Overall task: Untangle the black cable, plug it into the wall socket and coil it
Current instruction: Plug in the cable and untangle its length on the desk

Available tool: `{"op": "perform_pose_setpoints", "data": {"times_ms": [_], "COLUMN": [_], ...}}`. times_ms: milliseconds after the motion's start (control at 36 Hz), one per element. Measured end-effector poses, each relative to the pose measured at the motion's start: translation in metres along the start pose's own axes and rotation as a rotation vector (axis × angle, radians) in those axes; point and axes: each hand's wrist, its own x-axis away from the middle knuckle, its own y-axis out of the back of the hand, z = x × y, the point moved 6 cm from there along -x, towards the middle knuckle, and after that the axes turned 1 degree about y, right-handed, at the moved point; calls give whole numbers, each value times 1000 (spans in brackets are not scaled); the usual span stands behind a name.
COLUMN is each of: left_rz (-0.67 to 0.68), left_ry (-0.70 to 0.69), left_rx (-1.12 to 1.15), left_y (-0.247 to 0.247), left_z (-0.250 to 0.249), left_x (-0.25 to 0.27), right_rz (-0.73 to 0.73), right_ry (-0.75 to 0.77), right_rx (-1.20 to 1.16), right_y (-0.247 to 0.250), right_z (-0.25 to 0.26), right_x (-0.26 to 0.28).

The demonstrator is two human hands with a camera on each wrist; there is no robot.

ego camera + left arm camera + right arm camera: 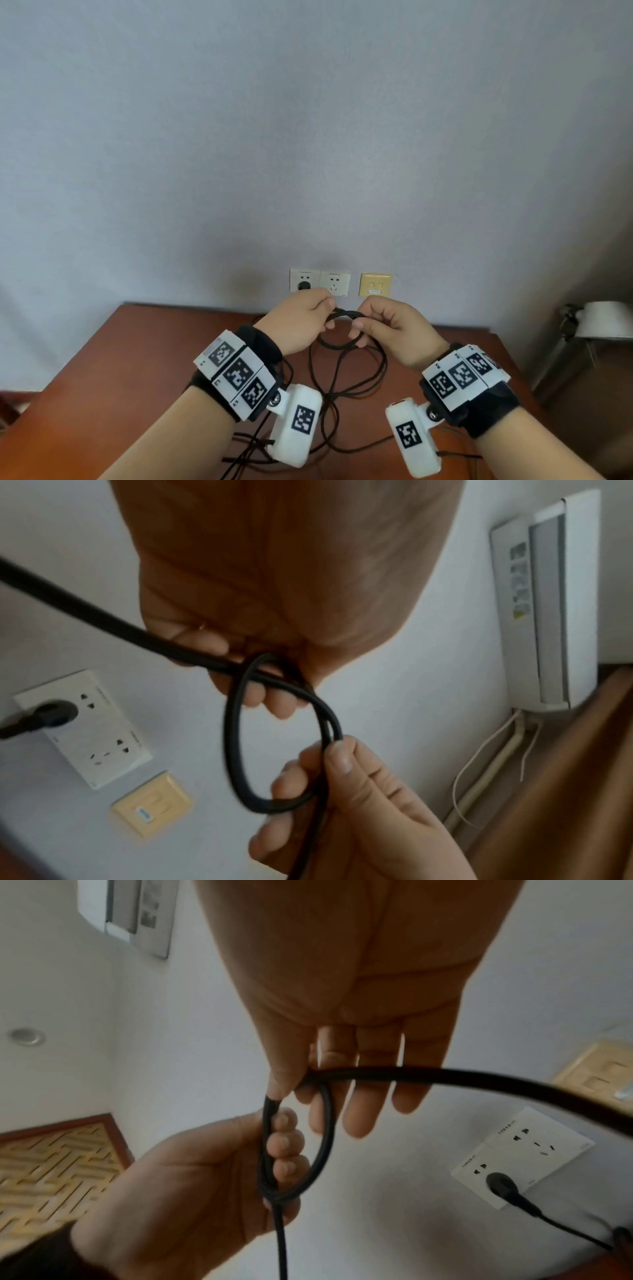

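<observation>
The black cable (346,313) forms a small loop (236,737) held up between both hands above the table. My left hand (308,318) grips one side of the loop with its fingers (286,1142) curled round two strands. My right hand (380,322) pinches the other side between thumb and forefinger (284,1083), its other fingers fairly straight. The cable's plug (51,715) sits in the left white wall socket (305,281), just behind my left hand. The rest of the cable (342,387) lies in loose crossing loops on the table beneath my wrists.
The brown wooden table (154,359) stands against a pale wall. A second white socket (335,283) and a yellow wall plate (375,285) sit right of the plug. A white lamp (603,318) stands off the table's right side. An air conditioner (548,601) hangs on the wall.
</observation>
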Motion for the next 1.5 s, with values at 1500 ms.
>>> {"op": "perform_pose_setpoints", "data": {"times_ms": [1500], "left_rz": [9], "left_ry": [-232], "left_rx": [-682], "left_y": [4], "left_z": [-34], "left_x": [-2], "right_rz": [-101], "right_ry": [194], "right_rx": [338], "right_y": [9], "right_z": [18], "right_x": [6]}}
